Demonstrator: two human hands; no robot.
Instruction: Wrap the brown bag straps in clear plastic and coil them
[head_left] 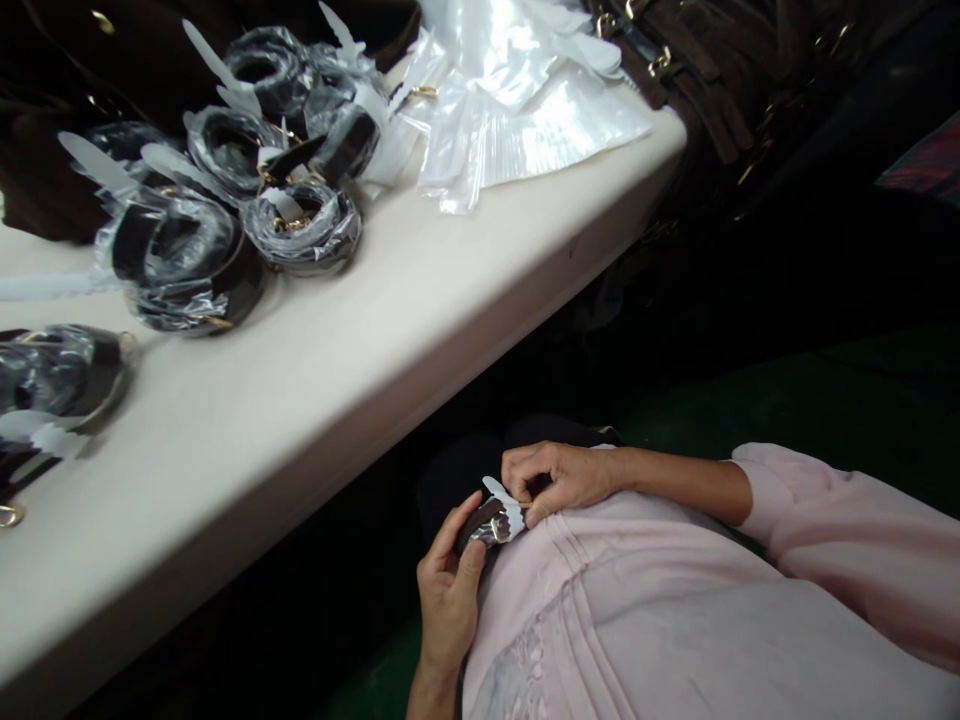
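Observation:
Close against the pink shirt, my left hand (450, 590) is closed around a coiled dark brown strap (474, 524) with a light metal buckle. Thumb and fingers press on opposite sides of the coil. A white slip with a jagged edge (514, 514) wraps round part of the strap. My right hand (559, 478) pinches beside this slip, at a small gold-coloured piece (525, 505) of the strap's end. Its fingertips partly hide what they grip. Both hands are below the table edge, apart from the table.
On the pale table (360, 330) lie several plastic-wrapped coiled straps (304, 225) with white slips. Clear plastic bags (525, 130) are spread at the far end. Dark brown bags with buckles (697, 70) stand beyond the corner, and more dark material (45, 170) is at the upper left.

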